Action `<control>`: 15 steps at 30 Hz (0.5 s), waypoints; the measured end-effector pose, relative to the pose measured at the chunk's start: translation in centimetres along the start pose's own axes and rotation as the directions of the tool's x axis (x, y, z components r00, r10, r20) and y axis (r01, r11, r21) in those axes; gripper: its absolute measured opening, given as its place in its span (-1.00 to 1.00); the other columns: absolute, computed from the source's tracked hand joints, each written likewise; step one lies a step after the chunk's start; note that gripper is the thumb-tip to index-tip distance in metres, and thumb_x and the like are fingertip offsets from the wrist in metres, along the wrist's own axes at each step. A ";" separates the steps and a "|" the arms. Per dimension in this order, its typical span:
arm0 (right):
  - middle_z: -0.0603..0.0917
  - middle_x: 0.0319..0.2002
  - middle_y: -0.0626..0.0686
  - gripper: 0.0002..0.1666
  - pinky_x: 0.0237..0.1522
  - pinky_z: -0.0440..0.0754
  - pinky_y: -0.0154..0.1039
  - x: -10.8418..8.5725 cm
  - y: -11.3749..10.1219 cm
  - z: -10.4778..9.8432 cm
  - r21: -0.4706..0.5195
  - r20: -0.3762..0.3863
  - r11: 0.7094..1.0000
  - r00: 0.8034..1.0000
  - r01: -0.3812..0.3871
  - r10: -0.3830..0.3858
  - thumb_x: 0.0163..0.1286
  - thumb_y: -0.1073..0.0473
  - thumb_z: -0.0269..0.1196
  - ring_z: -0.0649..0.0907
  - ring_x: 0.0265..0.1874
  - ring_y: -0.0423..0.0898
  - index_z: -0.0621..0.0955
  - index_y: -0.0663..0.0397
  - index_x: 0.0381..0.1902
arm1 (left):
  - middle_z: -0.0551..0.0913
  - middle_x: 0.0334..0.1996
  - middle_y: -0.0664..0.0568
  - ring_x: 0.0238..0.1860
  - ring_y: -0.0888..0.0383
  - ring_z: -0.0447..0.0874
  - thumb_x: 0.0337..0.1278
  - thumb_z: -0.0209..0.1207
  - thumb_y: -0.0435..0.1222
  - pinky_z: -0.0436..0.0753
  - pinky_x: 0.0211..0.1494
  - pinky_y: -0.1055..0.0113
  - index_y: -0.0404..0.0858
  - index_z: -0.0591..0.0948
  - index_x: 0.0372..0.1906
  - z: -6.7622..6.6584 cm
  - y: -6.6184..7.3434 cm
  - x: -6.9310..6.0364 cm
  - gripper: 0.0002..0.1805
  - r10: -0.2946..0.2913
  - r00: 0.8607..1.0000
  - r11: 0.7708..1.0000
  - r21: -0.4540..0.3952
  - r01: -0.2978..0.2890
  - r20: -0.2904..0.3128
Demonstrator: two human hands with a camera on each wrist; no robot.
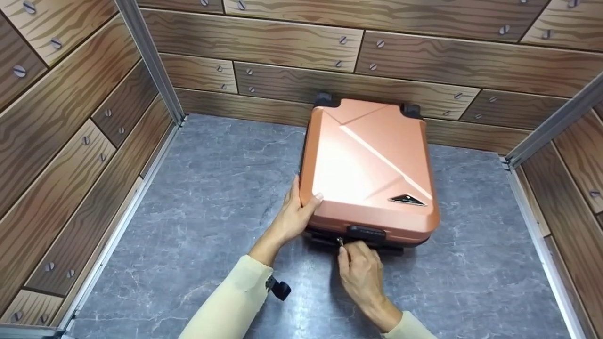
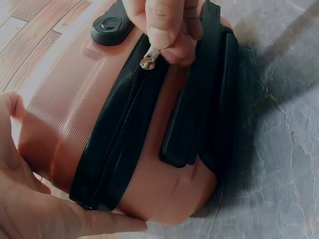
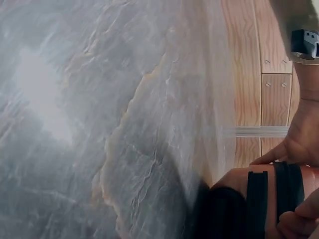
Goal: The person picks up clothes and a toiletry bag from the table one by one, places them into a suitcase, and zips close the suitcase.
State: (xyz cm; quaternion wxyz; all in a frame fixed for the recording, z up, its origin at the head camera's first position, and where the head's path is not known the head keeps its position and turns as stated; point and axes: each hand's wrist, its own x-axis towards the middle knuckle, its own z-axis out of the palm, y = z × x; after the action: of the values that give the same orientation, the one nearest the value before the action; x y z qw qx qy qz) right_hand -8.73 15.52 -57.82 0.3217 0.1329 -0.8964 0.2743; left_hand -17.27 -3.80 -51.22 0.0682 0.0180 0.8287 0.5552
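Observation:
A rose-gold hard-shell suitcase lies flat on the floor against the back wall. My left hand holds its near left corner, thumb over the top edge and fingers along the side. At the near end, my right hand pinches a metal zipper pull between thumb and fingertips. Below the pull in the left wrist view, the zipper runs closed along its black tape to the corner. A black lock piece sits just above the zipper. Beside the tape is a black carry handle.
Grey marble-patterned floor surrounds the suitcase. Wood-print panels form the back wall and both side walls, joined by metal corner posts. Black wheels at the suitcase's far end are close to the back wall. A black wrist camera hangs at the left sleeve.

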 end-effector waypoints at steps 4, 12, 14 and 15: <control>0.66 -0.55 0.02 -0.83 -0.42 0.58 -0.02 -0.1 0.4 0.1 -0.026 0.023 0.998 0.998 -0.049 0.050 0.32 0.27 0.36 0.62 -0.60 -0.03 0.66 0.11 -0.49 | -0.10 0.72 -0.23 0.69 -0.24 -0.06 0.42 0.01 0.36 0.09 0.67 -0.20 -0.13 -0.18 0.75 -0.2 0.0 0.1 0.11 -0.002 1.000 1.000 0.015 0.002 0.005; 0.45 -0.72 -0.13 -0.62 -0.71 0.48 -0.20 -0.1 0.9 0.6 0.046 0.062 0.996 0.996 -0.074 0.071 0.36 0.27 0.36 0.45 -0.74 -0.21 0.48 -0.02 -0.61 | -0.04 0.70 -0.30 0.67 -0.28 0.00 0.43 0.02 0.34 0.11 0.66 -0.22 -0.15 -0.12 0.75 -0.1 -0.3 0.2 0.09 0.001 1.000 1.000 0.027 -0.001 0.000; 0.36 -0.74 -0.16 -0.57 -0.75 0.39 -0.28 0.0 1.1 0.5 0.053 0.029 0.997 0.998 -0.058 0.056 0.31 0.32 0.32 0.38 -0.76 -0.27 0.39 -0.05 -0.65 | -0.04 0.70 -0.28 0.67 -0.27 -0.01 0.43 0.03 0.34 0.10 0.67 -0.21 -0.14 -0.12 0.75 -0.1 -0.2 0.1 0.09 0.004 1.000 0.999 0.033 -0.004 -0.005; 0.33 -0.75 -0.17 -0.56 -0.77 0.38 -0.29 0.0 1.3 0.5 0.050 0.011 0.997 0.998 -0.055 0.054 0.29 0.33 0.31 0.36 -0.76 -0.27 0.35 -0.06 -0.66 | -0.04 0.70 -0.27 0.68 -0.26 -0.01 0.43 0.02 0.34 0.09 0.67 -0.21 -0.13 -0.13 0.75 -0.1 -0.1 0.1 0.09 0.006 1.000 0.999 0.038 -0.006 -0.006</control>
State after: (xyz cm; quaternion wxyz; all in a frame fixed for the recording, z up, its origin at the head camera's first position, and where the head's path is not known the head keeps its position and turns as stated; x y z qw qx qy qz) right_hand -9.54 16.30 -58.61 0.3064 0.1178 -0.8940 0.3049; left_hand -17.39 -3.93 -51.25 0.0636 0.0199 0.8392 0.5397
